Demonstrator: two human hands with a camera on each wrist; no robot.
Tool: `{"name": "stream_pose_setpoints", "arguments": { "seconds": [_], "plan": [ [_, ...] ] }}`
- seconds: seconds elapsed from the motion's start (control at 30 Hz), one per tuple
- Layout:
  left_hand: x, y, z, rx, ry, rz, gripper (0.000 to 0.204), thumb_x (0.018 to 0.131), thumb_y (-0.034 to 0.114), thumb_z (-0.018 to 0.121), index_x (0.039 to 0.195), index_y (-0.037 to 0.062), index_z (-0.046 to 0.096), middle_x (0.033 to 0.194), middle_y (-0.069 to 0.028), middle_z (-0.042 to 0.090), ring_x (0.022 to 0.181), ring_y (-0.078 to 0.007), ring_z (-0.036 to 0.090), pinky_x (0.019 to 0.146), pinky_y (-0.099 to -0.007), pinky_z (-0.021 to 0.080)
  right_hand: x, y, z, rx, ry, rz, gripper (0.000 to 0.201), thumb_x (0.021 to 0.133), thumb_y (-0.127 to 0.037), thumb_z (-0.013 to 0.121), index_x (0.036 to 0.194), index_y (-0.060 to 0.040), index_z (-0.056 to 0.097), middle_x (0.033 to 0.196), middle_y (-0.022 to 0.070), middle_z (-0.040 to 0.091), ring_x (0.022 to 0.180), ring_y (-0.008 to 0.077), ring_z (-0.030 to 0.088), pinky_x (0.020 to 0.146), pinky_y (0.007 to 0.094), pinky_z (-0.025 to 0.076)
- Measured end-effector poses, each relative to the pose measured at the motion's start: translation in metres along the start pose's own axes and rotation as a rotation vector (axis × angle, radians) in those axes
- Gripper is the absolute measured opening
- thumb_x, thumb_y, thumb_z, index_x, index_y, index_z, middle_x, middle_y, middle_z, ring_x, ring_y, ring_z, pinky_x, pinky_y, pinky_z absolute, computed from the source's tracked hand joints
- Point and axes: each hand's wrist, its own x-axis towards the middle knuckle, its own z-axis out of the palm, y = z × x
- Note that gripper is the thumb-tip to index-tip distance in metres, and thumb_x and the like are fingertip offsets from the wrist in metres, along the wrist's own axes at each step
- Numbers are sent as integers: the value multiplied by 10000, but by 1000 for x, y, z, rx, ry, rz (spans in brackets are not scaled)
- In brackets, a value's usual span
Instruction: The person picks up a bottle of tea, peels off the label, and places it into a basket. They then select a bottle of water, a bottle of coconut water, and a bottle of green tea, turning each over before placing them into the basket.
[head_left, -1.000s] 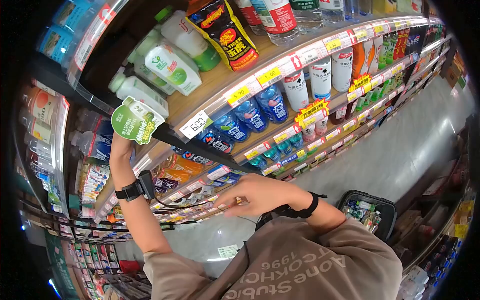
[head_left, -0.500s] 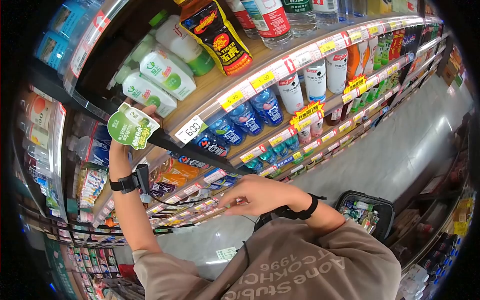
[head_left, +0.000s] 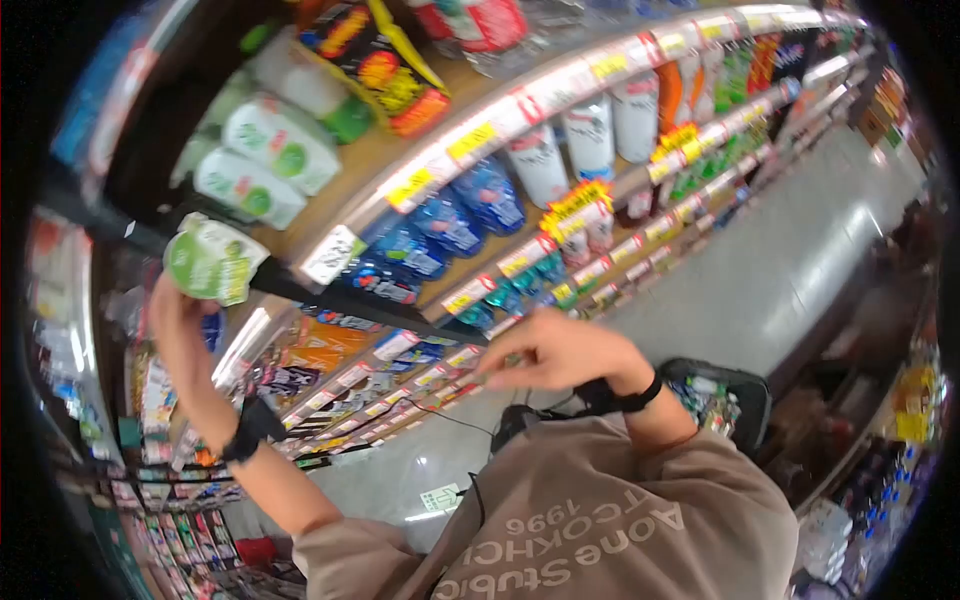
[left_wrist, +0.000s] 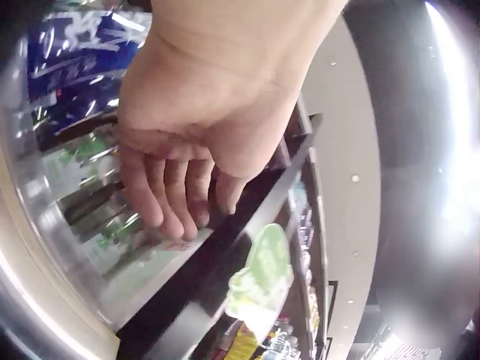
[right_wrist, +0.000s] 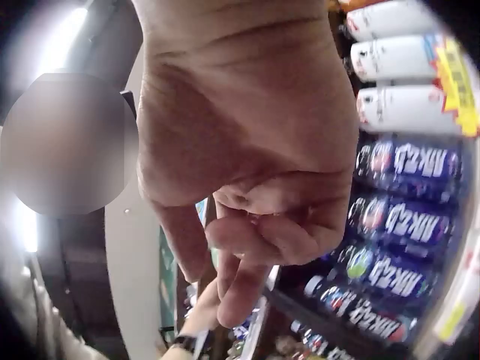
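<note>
Loosely, the fingers of my left hand (left_wrist: 199,124) bend downward, with the thumb apart from them, and I see nothing in their hold. Whether the fingertips touch the shelf front, I cannot tell; the head view blurs them. Just beside that hand, the green cut-out tag (head_left: 210,262) sits at the corner of the shelf edge, partly covering my fingers as seen from above. My right hand (right_wrist: 251,150) hangs in front of my body, its fingers slackly curled around nothing that I can make out. A black strap (head_left: 640,397) circles that wrist.

Just behind the tag, white bottles (head_left: 252,187) with green print lean on the wooden shelf, near my left hand but apart from it. A black-and-yellow packet (head_left: 380,65) stands farther along the same shelf. Along its edge run a white price card (head_left: 330,255) and yellow labels. One level down, blue bottles (head_left: 450,222) line up next to white cans (head_left: 540,165), with a yellow starburst sign (head_left: 577,208) below the cans. Beyond my right forearm, a black basket (head_left: 764,405) filled with bottles rests on the grey floor (head_left: 800,265).
</note>
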Motion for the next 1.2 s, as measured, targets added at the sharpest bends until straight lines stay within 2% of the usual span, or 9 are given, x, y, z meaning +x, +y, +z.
{"name": "stream_pose_setpoints", "arguments": {
  "seconds": [0.13, 0.2, 0.37, 0.53, 0.6, 0.63, 0.73, 1.1, 1.2],
  "plan": [
    [-96, 32, 5, 179, 636, 211, 312, 1018, 291, 564, 1061, -4, 653, 986, -123, 656, 996, -257, 610, 1010, -430, 431, -80, 39, -48, -149, 377, 147, 237, 929, -180, 731, 1128, -53, 754, 827, 17, 745, 615, 76, 569, 556, 270, 451],
    [-136, 20, 14, -115, 319, 577, 332, 1026, 284, 530, 858, 27, 657, 906, -158, 661, 1009, -259, 597, 1029, -436, 398, -126, 51, -67, -109, 601, 331, 236, 951, -179, 692, 1138, -43, 745, 808, 17, 731, 613, 68, 557, 552, 243, 437],
    [-195, 60, 186, -1195, -820, 377, 487, 1041, 366, 571, 647, 82, 609, 721, -82, 675, 600, -147, 625, 615, -307, 539, -230, 154, -95, 126, 1191, 523, 262, 976, -223, 640, 1130, -29, 728, 804, 38, 682, 563, 68, 481, 525, 225, 389],
    [-199, 79, 253, -1681, -1126, 82, 533, 1048, 341, 553, 564, 118, 529, 636, -74, 611, 562, -177, 581, 733, -336, 550, -359, 297, -5, 486, 1715, 902, 229, 911, -235, 675, 982, -26, 738, 789, 59, 690, 520, 113, 520, 463, 278, 403],
    [-205, 80, 269, -1813, -1086, 106, 510, 1053, 304, 546, 579, 115, 550, 638, -68, 610, 573, -177, 585, 745, -331, 555, -459, 353, 73, 542, 1470, 1023, 166, 898, -174, 608, 791, -55, 653, 659, 79, 620, 476, 184, 534, 447, 344, 437],
    [-207, 77, 277, -1884, -1063, 128, 500, 1055, 286, 543, 586, 114, 560, 639, -65, 610, 579, -177, 586, 751, -329, 557, -485, 370, 112, 760, 1686, 1062, 107, 860, -114, 599, 772, -57, 617, 618, 84, 586, 450, 202, 533, 429, 360, 437],
    [-206, 68, 282, -1977, -1146, 106, 455, 1052, 204, 542, 606, 117, 579, 659, -51, 617, 631, -180, 622, 883, -349, 559, -536, 356, 207, 686, 1613, 1692, 145, 889, -148, 656, 839, -36, 578, 635, 93, 585, 494, 219, 595, 410, 380, 467],
    [-235, 91, 292, -1993, -1261, -52, 450, 1018, 109, 581, 571, 135, 540, 597, -20, 533, 573, -151, 543, 838, -359, 535, -525, 332, 203, 802, 1736, 1249, 125, 933, -84, 587, 822, -71, 530, 662, 20, 517, 463, 121, 473, 389, 276, 385],
    [-240, 97, 285, -2101, -1254, -131, 450, 1012, 97, 583, 566, 133, 529, 582, -15, 511, 553, -155, 516, 834, -364, 538, -481, 333, 167, 698, 1619, 1275, 226, 944, -168, 632, 1118, -23, 637, 823, 77, 685, 553, 169, 626, 468, 305, 501]
  ]
}}
